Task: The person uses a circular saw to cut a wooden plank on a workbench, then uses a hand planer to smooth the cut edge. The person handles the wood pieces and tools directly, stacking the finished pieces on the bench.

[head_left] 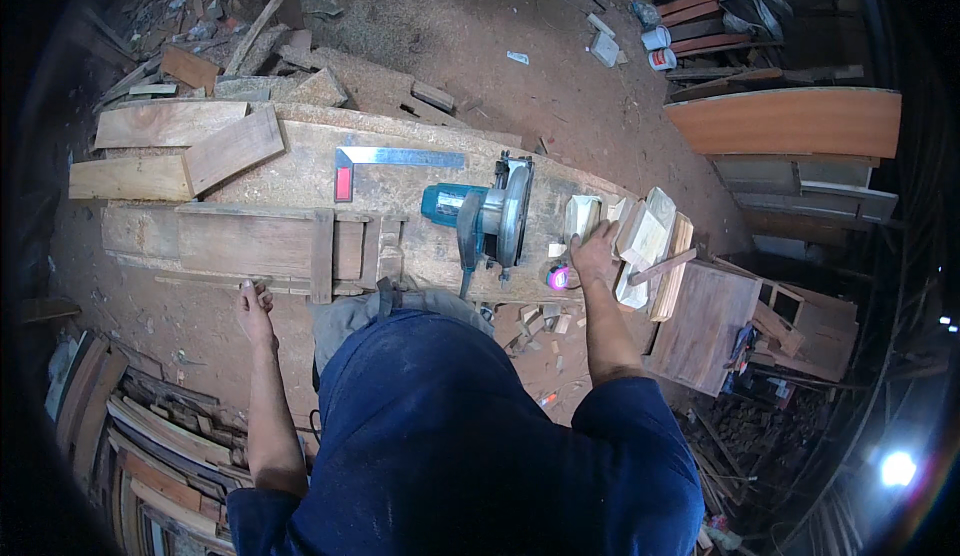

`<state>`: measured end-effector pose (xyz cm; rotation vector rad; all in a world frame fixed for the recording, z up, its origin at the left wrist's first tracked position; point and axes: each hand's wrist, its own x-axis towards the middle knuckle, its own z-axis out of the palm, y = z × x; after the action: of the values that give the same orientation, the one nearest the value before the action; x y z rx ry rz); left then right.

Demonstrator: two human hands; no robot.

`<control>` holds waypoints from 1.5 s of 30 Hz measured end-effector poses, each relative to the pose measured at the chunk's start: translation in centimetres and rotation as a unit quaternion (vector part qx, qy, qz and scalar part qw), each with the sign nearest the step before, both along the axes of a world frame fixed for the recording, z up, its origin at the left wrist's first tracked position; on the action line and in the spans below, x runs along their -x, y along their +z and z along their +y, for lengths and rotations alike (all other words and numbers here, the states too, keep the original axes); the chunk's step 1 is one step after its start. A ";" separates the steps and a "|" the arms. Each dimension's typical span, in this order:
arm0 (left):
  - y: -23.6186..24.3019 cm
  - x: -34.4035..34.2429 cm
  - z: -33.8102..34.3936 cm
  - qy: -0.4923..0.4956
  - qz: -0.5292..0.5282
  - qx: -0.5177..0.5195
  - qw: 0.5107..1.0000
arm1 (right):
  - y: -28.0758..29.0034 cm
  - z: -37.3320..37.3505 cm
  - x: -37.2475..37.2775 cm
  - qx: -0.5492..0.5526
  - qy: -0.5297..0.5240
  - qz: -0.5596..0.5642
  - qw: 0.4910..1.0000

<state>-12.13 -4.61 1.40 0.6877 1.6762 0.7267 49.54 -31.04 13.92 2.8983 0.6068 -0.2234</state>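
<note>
My right hand [595, 254] is at the right end of the workbench, its thumb and fingers closed about the near end of a short pale wood block [583, 216]. Right beside it lies a stack of pale wood offcuts [650, 231], with a thin brown strip [664, 267] across them. My left hand [257, 308] is held near the bench's front edge with its fingers curled; what they hold, if anything, is too small to make out. A teal circular saw [490, 211] sits between the hands. Close to my right hand is a pink-lit tape measure [557, 277].
A try square [400, 157] with a red-and-black handle lies behind the saw. Loose boards [190, 151] cover the bench's left end, and a wooden frame [250, 246] lies along the front. Scrap wood [540, 328] litters the floor; stacked planks [165, 436] stand at lower left.
</note>
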 end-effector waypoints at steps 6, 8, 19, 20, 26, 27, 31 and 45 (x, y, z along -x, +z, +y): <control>-0.5 0.2 -0.2 -0.008 -0.014 -0.003 1.000 | -1.0 -1.3 1.0 0.057 0.078 -0.039 0.995; -0.4 0.3 -0.2 -0.011 -0.004 -0.001 1.000 | -1.8 -1.7 1.2 0.061 0.107 -0.018 0.992; -0.7 0.6 -0.6 0.012 0.007 0.010 1.000 | -3.6 -3.7 1.0 0.105 0.075 0.043 0.991; -0.6 0.5 -0.7 0.015 0.012 0.009 1.000 | -3.6 -3.7 1.0 0.106 0.076 0.042 0.991; 0.7 -0.4 -0.7 0.018 0.026 0.008 0.999 | -3.6 -3.0 1.5 0.121 0.095 0.054 0.987; 0.7 -0.2 -0.7 0.014 0.028 0.013 0.999 | -4.1 -3.1 1.4 0.126 0.105 0.056 0.985; 1.5 0.5 -1.2 0.011 0.051 0.023 0.998 | -5.7 -3.5 0.7 0.156 0.066 0.103 0.980; 3.2 7.2 -4.9 0.057 0.109 0.006 0.992 | -8.4 -0.1 2.5 -0.064 0.089 0.084 0.990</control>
<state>-19.28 -9.56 4.65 0.6859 1.9303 0.7431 47.02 -31.10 5.48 2.9436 0.9351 -0.4224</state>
